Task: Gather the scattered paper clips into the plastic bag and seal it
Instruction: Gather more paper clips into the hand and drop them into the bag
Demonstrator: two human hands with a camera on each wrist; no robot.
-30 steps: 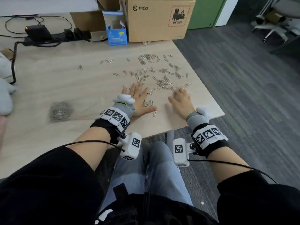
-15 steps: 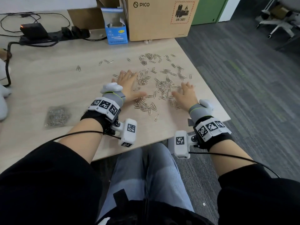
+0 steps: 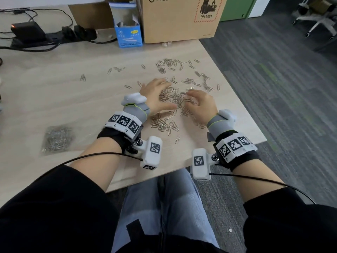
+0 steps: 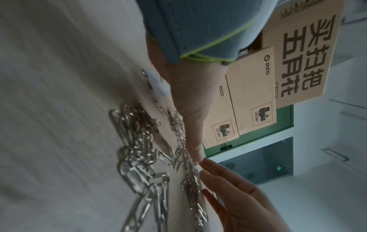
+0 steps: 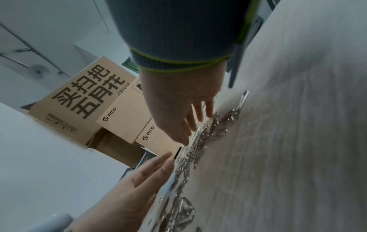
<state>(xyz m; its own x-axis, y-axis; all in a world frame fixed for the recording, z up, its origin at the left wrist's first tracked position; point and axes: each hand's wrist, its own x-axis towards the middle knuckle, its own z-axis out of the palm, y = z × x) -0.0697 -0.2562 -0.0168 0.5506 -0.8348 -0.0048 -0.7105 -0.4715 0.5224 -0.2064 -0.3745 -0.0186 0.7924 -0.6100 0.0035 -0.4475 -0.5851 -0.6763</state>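
Silver paper clips lie over the right half of the wooden table [image 3: 73,99]. A dense heap of clips [image 3: 175,99] sits between my two hands, a second cluster [image 3: 164,123] lies nearer me, and looser clips [image 3: 169,63] lie farther back. My left hand [image 3: 156,94] and right hand [image 3: 200,105] stand on edge with straight fingers, palms facing, against the heap. The left wrist view shows the left hand [image 4: 188,102] beside the clips [image 4: 143,157]. In the right wrist view the right hand [image 5: 178,109] nearly meets the left hand's fingers [image 5: 151,169]. A clear plastic bag [image 3: 57,138] holding clips lies flat at left.
A large cardboard box [image 3: 180,19] and a small blue box [image 3: 128,33] stand at the table's back. A power strip with cables [image 3: 45,36] lies back left. The table's right edge [image 3: 237,99] is close to the clips.
Both hands slid forward from near the front edge and closed toward each other. They pushed scattered clips into a tighter heap between the palms.
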